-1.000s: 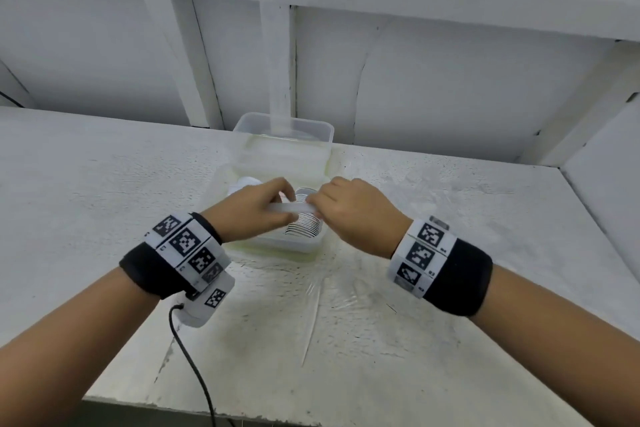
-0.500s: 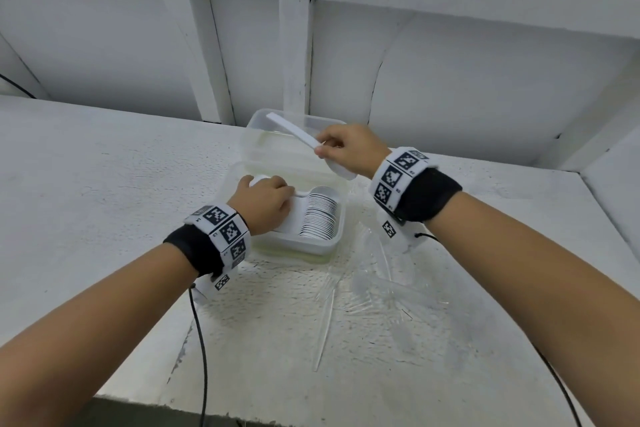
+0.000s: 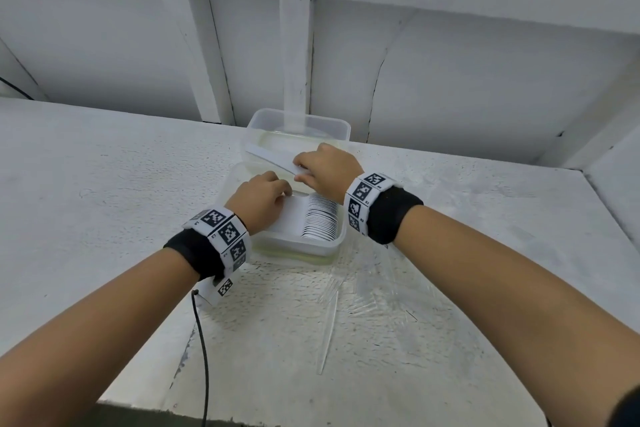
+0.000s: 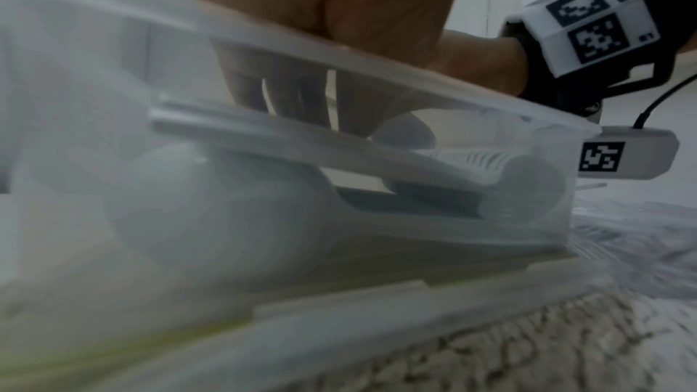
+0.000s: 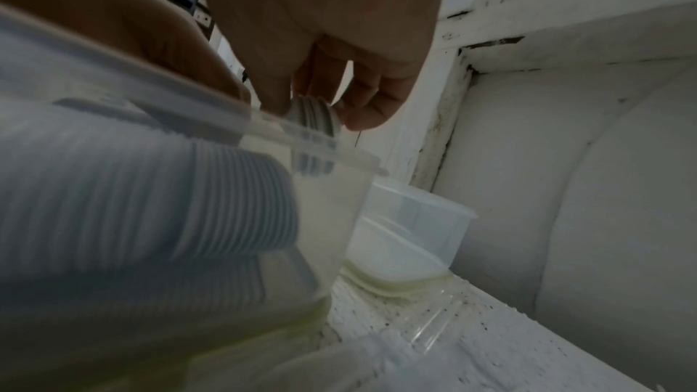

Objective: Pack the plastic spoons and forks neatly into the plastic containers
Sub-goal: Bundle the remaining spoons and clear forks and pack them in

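1. Your right hand [image 3: 327,168] hovers over the far edge of the near container [image 3: 332,246]; its fingers [image 5: 381,100] curl and pinch a small stack of white spoons [image 3: 268,158], whose handles reach left over the far container [image 3: 341,130].
2. In the right wrist view, the bowls of that stack sit between your fingertips, just above the near container's rim.
3. Your left hand [image 3: 261,201] reaches into the near container with curled fingers [image 4: 286,94] pressing on the handles of the packed spoons [image 3: 322,220], which stand on edge in a tight row along the right side.
4. Both clear containers stand on the white table [image 3: 104,191], the far one just behind the near one.
5. Crinkled clear plastic wrap [image 3: 381,295] lies on the table in front of the near container.
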Motion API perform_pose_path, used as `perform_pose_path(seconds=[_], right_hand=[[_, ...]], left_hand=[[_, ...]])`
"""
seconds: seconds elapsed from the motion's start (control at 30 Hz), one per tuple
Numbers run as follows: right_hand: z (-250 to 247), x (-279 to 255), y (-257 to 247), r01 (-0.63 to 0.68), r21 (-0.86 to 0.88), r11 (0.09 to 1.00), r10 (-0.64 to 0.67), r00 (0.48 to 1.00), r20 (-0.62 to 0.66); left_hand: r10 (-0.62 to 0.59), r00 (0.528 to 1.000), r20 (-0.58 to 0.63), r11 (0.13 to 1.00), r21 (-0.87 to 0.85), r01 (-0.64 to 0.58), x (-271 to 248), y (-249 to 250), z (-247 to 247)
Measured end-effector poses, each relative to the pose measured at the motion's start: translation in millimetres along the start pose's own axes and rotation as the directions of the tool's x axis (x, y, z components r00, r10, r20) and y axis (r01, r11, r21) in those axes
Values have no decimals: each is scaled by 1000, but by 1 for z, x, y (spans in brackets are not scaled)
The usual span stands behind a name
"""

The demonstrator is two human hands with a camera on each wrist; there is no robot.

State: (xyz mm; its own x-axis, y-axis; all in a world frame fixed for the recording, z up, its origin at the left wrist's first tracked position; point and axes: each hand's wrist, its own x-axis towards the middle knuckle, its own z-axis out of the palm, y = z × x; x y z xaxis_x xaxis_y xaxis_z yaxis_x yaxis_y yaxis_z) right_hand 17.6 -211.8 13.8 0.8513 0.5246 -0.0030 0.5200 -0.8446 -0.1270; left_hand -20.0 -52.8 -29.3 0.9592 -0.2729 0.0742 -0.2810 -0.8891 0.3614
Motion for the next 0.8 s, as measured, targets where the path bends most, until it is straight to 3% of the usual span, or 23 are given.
perform_pose_path(seconds=[0.13,0.27,0.37,0.5,0.6,0.7,0.8], right_hand=[[8,0,-2,80,-121,989,-78,997,23],[12,-1,-7,72,-224,972,-58,996,69],[14,1,-12,45,-222,974,-23,995,101],[22,4,-13,44,-272,961,-13,993,117],[22,2,-12,36,-236,971,-10,994,109],[22,-3,-13,31,-191,981,-10,994,108],[21,-6,-12,12,-165,986,7,993,114]], left_hand=[[27,999,-19,999,25,-27,-3,-1,-1],[47,999,-1,990,132,-47,-8,-2,-10],[19,1000,-7,993,117,-18,-9,-3,-17],[-128,988,-87,991,-45,124,-12,-13,-30],[-255,954,-158,965,-104,240,-13,-28,-38],[-422,901,-100,902,-147,406,-14,-35,-42],[-501,865,18,845,-207,493,-14,-37,-41]])
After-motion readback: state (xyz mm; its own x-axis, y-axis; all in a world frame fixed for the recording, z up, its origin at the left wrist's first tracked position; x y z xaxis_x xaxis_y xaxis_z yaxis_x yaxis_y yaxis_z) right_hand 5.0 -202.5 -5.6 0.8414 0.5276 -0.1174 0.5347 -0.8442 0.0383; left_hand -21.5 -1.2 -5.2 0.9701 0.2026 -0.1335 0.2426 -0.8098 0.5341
